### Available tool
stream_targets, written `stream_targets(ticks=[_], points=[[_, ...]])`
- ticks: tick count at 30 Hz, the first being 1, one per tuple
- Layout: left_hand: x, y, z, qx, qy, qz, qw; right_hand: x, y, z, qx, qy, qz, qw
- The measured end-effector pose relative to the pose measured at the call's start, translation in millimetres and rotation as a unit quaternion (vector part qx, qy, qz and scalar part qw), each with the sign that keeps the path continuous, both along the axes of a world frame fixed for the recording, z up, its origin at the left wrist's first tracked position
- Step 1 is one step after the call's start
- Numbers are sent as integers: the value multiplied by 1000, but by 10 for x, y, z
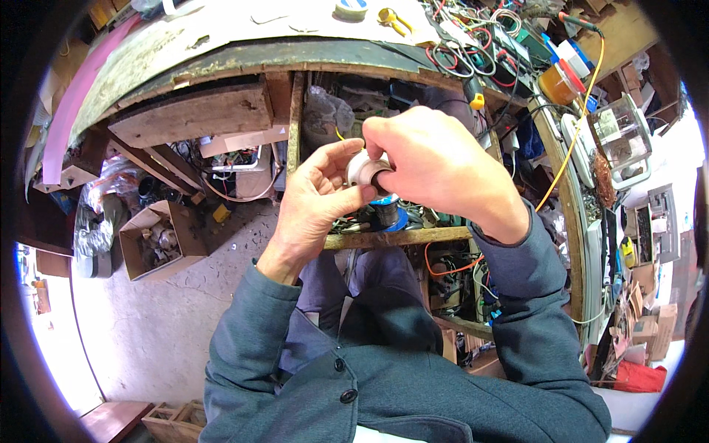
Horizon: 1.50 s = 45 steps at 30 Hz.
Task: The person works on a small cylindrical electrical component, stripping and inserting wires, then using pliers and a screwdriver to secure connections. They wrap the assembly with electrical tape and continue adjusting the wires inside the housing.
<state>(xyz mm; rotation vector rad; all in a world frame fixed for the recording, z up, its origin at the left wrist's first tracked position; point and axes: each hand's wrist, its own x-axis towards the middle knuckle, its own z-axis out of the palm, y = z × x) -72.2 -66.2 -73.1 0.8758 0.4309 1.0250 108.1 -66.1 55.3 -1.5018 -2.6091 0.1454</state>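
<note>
A small white round part with a hollow, cup-like opening (360,169) is held up between my hands, above an open drawer. My left hand (314,196) grips its left side, the thumb below and the fingers above. From the right, my right hand (443,166) closes over it, with fingertips at its rim and opening. Whether those right fingertips hold something smaller inside is hidden. Just beneath the hands stands a blue spool wound with wire (388,214). A short yellow wire (340,134) shows behind the left fingertips.
The drawer's wooden front edge (399,238) lies close before my lap. Tangled cables and test leads (473,52) cover the far right of the workbench (244,63). An orange-filled jar (559,83) stands by an orange cable. On the floor at left sits a cardboard box (140,262).
</note>
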Motion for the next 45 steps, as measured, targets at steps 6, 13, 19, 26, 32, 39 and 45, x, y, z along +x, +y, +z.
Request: stream_targets(ticks=[6, 13, 19, 26, 32, 39, 45], points=[[9, 21, 0, 0, 7, -11, 1000, 53, -5, -129, 34, 25, 36, 998], [21, 31, 1, -6, 37, -10, 999, 33, -51, -67, 2, -15, 10, 1000], [45, 31, -6, -4, 41, 0, 999, 17, -3, -163, 5, -15, -6, 1000], [9, 67, -51, -51, 41, 8, 998, 178, 86, -8, -55, 106, 28, 992], [-32, 90, 1, -109, -2, -26, 994, 406, 28, -153, -162, 331, -42, 929], [-49, 110, 18, -126, 25, -58, 990, 630, 97, -652, -273, 468, -32, 840], [-70, 134, 30, -144, 57, -84, 984, 694, 83, -741, -336, 488, -6, 806]])
